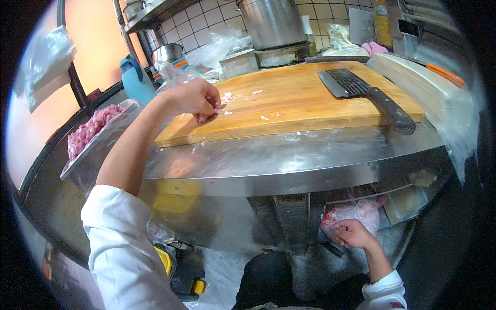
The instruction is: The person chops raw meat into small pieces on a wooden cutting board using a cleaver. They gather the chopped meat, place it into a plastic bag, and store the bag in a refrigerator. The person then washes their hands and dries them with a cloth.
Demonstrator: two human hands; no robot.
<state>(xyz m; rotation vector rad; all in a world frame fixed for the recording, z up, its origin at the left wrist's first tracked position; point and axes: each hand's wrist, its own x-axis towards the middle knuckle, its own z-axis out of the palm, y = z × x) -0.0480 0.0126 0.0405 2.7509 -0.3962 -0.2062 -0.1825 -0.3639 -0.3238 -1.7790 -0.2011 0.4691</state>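
Note:
My left hand (198, 100) is over the left end of a thick wooden cutting board (286, 106), fingers bunched and pointing down. A pale pink scrap shows at its fingertips, and small meat scraps (228, 97) lie just beyond on the wood. Low on the right, below the steel counter edge, my right hand (350, 232) has curled fingers against or just in front of a clear plastic bag of red meat (366, 217). Whether it grips the bag cannot be made out. A cleaver (345, 83) with a dark handle rests on the board's right side, its handle overhanging the front edge.
Left of my forearm stands a plastic-lined container of cut pink meat (95, 128). A blue jug (135, 79) is behind it. A large steel pot (271, 23) stands at the back. A stack of plastic sheets or bags (430, 85) with an orange-handled tool (445, 73) lies right of the board.

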